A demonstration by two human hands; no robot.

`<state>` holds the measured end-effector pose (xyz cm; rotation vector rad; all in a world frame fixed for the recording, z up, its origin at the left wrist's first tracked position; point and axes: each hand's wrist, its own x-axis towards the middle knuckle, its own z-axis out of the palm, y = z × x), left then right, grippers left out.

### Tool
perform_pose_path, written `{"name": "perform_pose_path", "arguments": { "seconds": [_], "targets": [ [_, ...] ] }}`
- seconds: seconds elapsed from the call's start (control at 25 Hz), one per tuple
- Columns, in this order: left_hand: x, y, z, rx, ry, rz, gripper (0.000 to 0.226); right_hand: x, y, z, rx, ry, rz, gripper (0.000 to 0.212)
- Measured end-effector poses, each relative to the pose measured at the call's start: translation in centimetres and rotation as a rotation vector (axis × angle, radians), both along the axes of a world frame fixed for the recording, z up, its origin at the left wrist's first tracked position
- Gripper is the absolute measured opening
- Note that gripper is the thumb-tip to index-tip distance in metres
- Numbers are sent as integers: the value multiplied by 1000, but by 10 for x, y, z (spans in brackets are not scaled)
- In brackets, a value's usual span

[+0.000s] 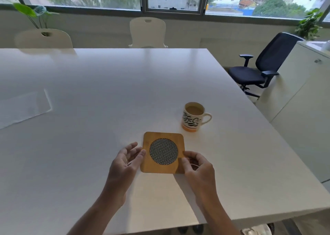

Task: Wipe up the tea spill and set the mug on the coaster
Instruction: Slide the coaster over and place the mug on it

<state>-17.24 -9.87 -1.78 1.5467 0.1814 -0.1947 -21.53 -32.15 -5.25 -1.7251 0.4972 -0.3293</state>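
Presently the bamboo coaster [163,152] is being pinched at its right edge by the grip of the right hand [196,165] and touched by the loosely open left hand [125,161], the tea mug [192,118] standing on the tabletop [107,91] just beyond-right, nearer the right hand.

Coaster [163,152], near-right corner: hidden under right hand [198,167].
Mug [192,117], printed pattern: too blurred to read.
Clear sheet [23,108]: cut off by left edge.
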Motion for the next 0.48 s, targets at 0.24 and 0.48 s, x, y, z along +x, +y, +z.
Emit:
{"name": "perform_pose_path", "arguments": {
  "seconds": [0.24, 0.48],
  "targets": [
    [39, 84, -5, 41, 3, 51, 44, 46, 84, 2, -3, -1, 12, 17],
    [56, 122, -14, 27, 26, 57, 49, 60, 120, -2, -20, 23, 2, 15]
  ]
}}
